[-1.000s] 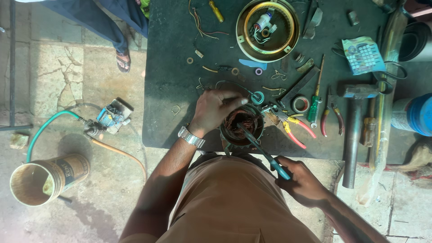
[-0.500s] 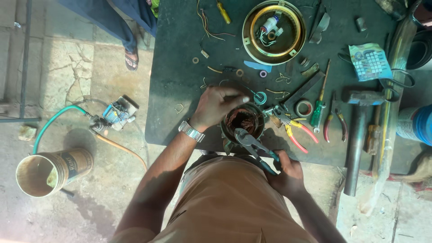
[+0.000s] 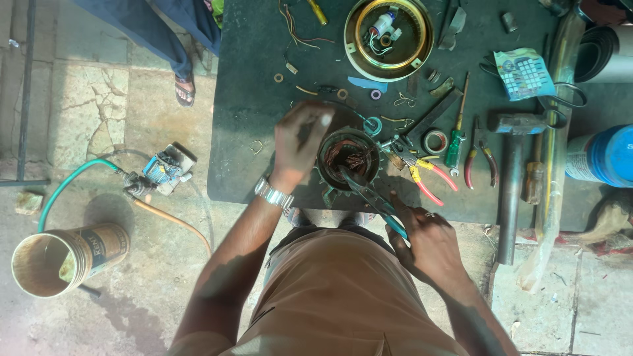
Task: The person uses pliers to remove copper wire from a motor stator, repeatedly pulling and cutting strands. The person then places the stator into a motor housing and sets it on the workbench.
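A round motor stator [image 3: 349, 160] with copper windings stands at the near edge of the dark green table [image 3: 250, 99]. My left hand [image 3: 300, 138] hovers just left of it, fingers bunched, wearing a metal watch; whether it pinches a wire is unclear. My right hand [image 3: 422, 240] grips blue-handled pliers [image 3: 369, 194], whose jaws reach into the stator's windings.
Yellow-red pliers [image 3: 422, 175], a green screwdriver [image 3: 456, 142], red pliers [image 3: 478, 158], a tape roll [image 3: 435, 140] and a hammer [image 3: 511, 171] lie to the right. A round fan housing [image 3: 389, 29] sits at the back. A can [image 3: 62, 260], hose and another person's leg [image 3: 168, 39] are left.
My left hand has lifted off the stator and moved up and left. My right hand brought the pliers from beside my lap up into the windings.
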